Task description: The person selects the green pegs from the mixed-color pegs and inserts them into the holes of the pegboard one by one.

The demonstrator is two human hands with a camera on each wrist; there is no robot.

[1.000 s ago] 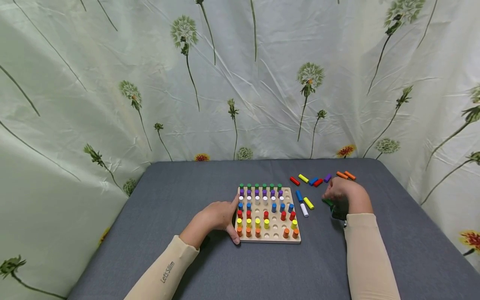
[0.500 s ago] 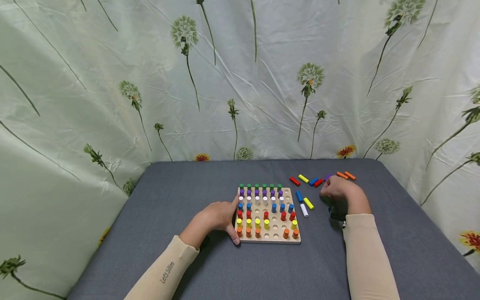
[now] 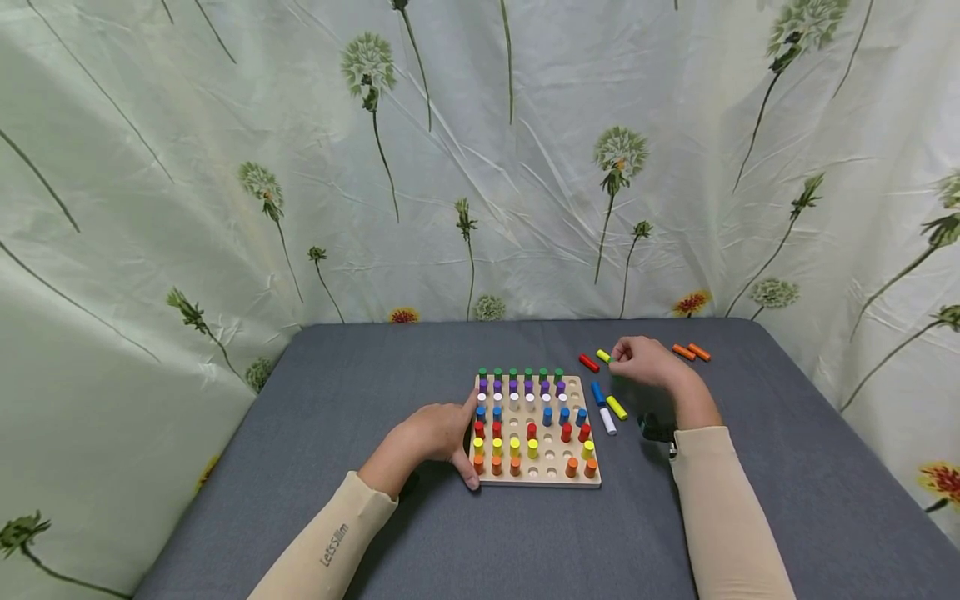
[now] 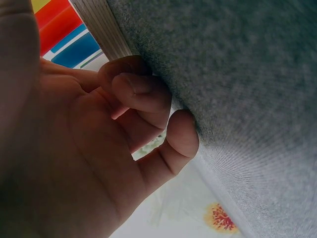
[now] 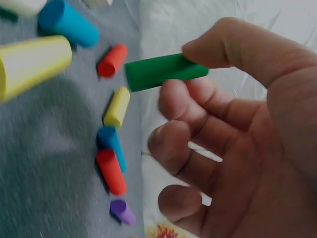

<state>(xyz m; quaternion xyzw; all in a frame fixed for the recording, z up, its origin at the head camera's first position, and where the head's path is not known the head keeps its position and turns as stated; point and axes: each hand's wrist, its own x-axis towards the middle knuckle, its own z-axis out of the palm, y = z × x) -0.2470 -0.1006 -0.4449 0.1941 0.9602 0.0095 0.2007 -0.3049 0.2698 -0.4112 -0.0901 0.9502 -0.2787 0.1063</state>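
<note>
A wooden pegboard (image 3: 525,480) stands on the table, with rows of coloured pegs upright in its holes. Against its left edge rests my left hand (image 3: 435,432), thumb and index finger spread along the side. In the left wrist view, the other fingers (image 4: 183,134) bend loosely beside the board and touch the cloth. My right hand (image 3: 651,365), held over the loose pegs to the right, pinches a green peg (image 5: 158,72) between thumb and fingertips. That peg is mostly hidden by the hand in the head view.
Right of the board lie loose pegs, among them a white peg (image 3: 608,421), a blue peg (image 3: 597,393), a yellow peg (image 3: 617,407) and a red peg (image 3: 588,362). Orange pegs (image 3: 684,352) lie farther right. A purple peg (image 5: 123,212) shows in the right wrist view. Flowered cloth hangs behind.
My right hand has moved left and slightly away from me with the green peg, now covering the red and purple pegs in the head view. The left hand and board stay put.
</note>
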